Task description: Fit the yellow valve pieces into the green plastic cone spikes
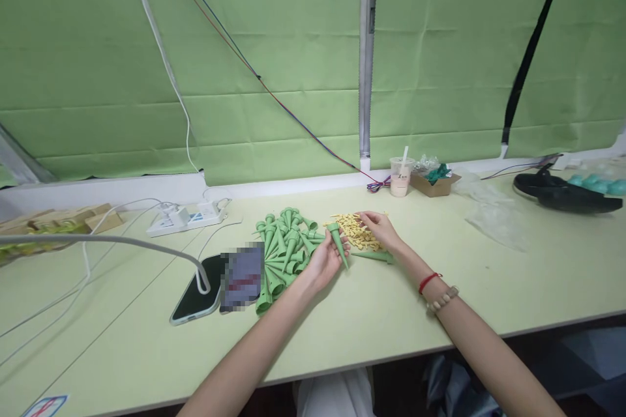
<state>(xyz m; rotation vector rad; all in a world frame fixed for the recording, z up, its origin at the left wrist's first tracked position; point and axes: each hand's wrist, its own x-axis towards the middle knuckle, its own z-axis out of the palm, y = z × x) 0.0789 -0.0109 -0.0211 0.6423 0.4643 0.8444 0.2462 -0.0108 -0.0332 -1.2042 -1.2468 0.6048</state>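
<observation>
A green plastic cone-shaped spike [338, 246] with a capped wide end lies in my left hand [327, 262], its tip pointing down toward me. My left fingers curl under it. Over a heap of small yellow plastic pieces [356, 232], my right hand [380, 229] has its fingertips pinched together at the heap's far edge; what is between them is too small to make out. One more green spike [372, 256] rests on the table beneath my right wrist. Left of my left hand is a pile of similar green spikes [283, 241], pointing various ways.
Two phones, one dark-screened [198, 293] and one blurred [242, 279], lie left of the pile. A power strip [186, 220] with white cables stands behind. At the back are a drink cup [400, 177], a small cardboard box [434, 185], plastic bags [496, 218] and a black object [562, 194].
</observation>
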